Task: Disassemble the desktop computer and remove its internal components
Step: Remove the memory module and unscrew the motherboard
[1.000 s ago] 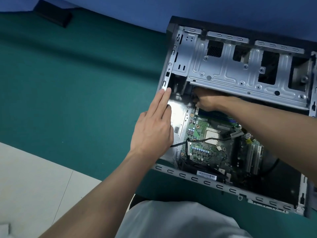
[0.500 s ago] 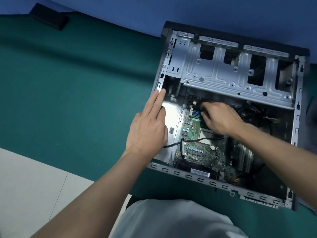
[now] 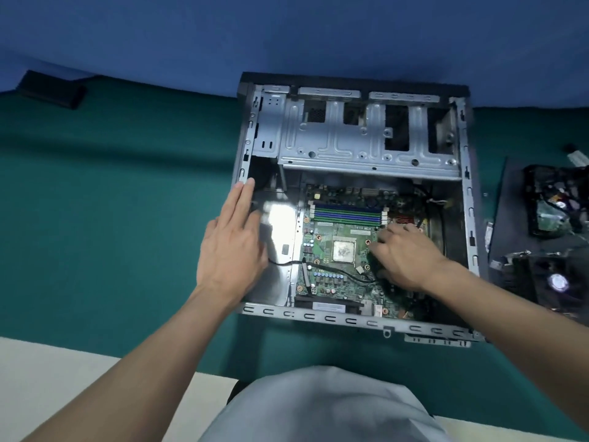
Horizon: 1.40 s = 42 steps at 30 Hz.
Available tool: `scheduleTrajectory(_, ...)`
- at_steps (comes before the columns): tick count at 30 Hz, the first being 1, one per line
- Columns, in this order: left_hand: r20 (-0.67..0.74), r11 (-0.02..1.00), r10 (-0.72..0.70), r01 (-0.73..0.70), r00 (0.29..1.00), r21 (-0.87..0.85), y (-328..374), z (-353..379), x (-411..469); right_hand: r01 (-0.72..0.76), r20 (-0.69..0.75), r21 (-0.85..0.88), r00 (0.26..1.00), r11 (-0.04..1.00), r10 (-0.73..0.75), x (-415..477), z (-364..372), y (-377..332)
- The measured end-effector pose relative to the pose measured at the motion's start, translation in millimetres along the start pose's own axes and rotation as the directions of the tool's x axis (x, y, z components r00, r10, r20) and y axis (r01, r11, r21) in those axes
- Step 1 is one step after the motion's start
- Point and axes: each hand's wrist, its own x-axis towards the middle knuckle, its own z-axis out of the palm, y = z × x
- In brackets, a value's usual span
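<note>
- Working left to right, we begin at the left hand (image 3: pixel 231 247): it lies flat and fully open, fingers together, pressed on the case (image 3: pixel 350 322) at its left wall, holding nothing and only bracing.
- The case lies on its side on the green mat (image 3: pixel 111 202), open face up, with the drive cage (image 3: pixel 366 141) across its far half.
- The motherboard (image 3: pixel 338 247) sits seated in the case floor; the bare CPU (image 3: pixel 344 249) shows at its centre, the RAM slots (image 3: pixel 347 213) just beyond it, and a black cable (image 3: pixel 325 268) crosses the near part of the board.
- The right hand (image 3: pixel 403 255) rests curled, fingers down, on the board's right side; we cannot tell whether it grips a part or merely touches the board, as the fingertips are hidden.
- Removed parts (image 3: pixel 554 231) lie on the mat, right of the case.
- Risk, in our judgement: pulling on the board while screws or the cable remain attached could flex it or tear a connector.
- Risk: a finger dragged across the exposed CPU could contaminate or damage it.
- Risk: if the brace slips, the case may shift and its sheet-metal edges could cut the hand.
</note>
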Motion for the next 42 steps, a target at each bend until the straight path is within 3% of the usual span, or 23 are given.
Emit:
scheduleTrajectory(4,-0.006,0.989,0.025,-0.024,1.000,0.145,8,-1,-7,-0.047,-0.201,0.238,0.975,0.970,0.097,-20,-2,-1)
scheduleTrajectory(7,-0.013,0.999,-0.003,0.004,1.000,0.052,45,2,-17,-0.004,-0.413,0.410,0.891,0.912,0.189,-41,-5,1)
scheduleTrajectory(10,0.139,0.992,0.017,0.001,0.990,-0.130,102,6,-24,0.014,-0.616,0.514,0.702,0.858,0.358,-65,-3,3)
scheduleTrajectory(12,0.212,0.988,0.031,0.002,0.977,-0.154,133,8,-24,0.016,-0.682,0.572,0.565,0.820,0.465,-78,5,9)
scheduleTrajectory(15,0.238,0.988,0.066,-0.030,0.969,-0.152,161,11,-21,0.007,-0.659,0.698,0.396,0.716,0.639,-94,25,23)
scheduleTrajectory(17,0.270,0.988,0.048,-0.006,0.962,-0.152,169,14,-21,-0.040,-0.570,0.788,0.329,0.615,0.753,-103,45,33)
scheduleTrajectory(19,0.307,0.991,0.008,0.033,0.952,-0.128,170,19,-20,-0.121,-0.411,0.868,0.369,0.482,0.834,-107,68,42)
scheduleTrajectory(21,0.349,0.986,-0.015,0.072,0.937,-0.149,168,21,-18,-0.242,-0.238,0.891,0.472,0.385,0.849,-106,90,48)
scheduleTrajectory(24,0.394,0.980,-0.019,0.094,0.919,-0.173,169,19,-18,-0.354,-0.085,0.861,0.608,0.365,0.789,-102,107,50)
scheduleTrajectory(27,0.392,0.985,-0.034,0.097,0.919,-0.143,170,18,-18,-0.391,-0.016,0.837,0.682,0.383,0.731,-95,109,47)
scheduleTrajectory(37,0.391,0.985,-0.082,0.135,0.917,-0.112,172,15,-19,-0.601,0.166,0.595,0.742,0.533,0.650,-75,99,39)
scheduleTrajectory(42,0.356,0.989,-0.056,0.100,0.933,-0.108,168,19,-19,-0.599,0.181,0.715,0.655,0.359,0.734,-81,93,44)
